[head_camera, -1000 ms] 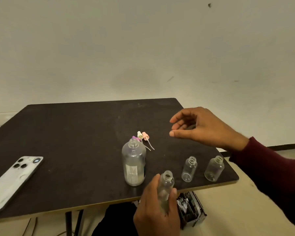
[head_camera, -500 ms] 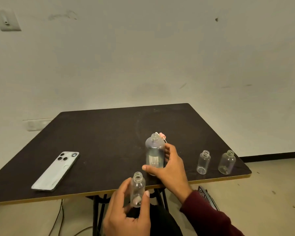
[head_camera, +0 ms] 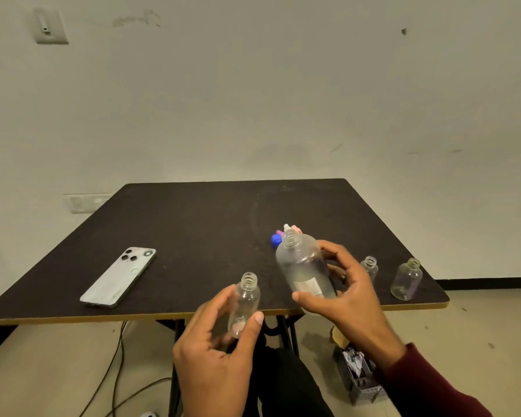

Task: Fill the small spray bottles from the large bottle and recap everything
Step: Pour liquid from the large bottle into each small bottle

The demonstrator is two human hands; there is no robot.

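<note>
My right hand (head_camera: 348,299) grips the large clear bottle (head_camera: 303,267), uncapped, lifted off the dark table (head_camera: 193,224) and tilted to the left toward a small bottle. My left hand (head_camera: 220,347) holds that small clear bottle (head_camera: 245,299) upright by its lower half, in front of the table's near edge, its neck open. Two more small open bottles (head_camera: 370,267) (head_camera: 407,279) stand near the table's right front corner. A blue cap (head_camera: 275,239) and the pink and white spray tops (head_camera: 292,228) lie just behind the large bottle, partly hidden by it.
A white phone (head_camera: 119,276) lies face down on the table's left part. Under the table are its black legs, cables on the floor at the left, and a small dark basket (head_camera: 358,377) with clutter at the right. A wall stands close behind the table.
My right hand has lifted the large bottle off the table and tilted it left toward the small bottle. My left hand raised the small bottle a little.
</note>
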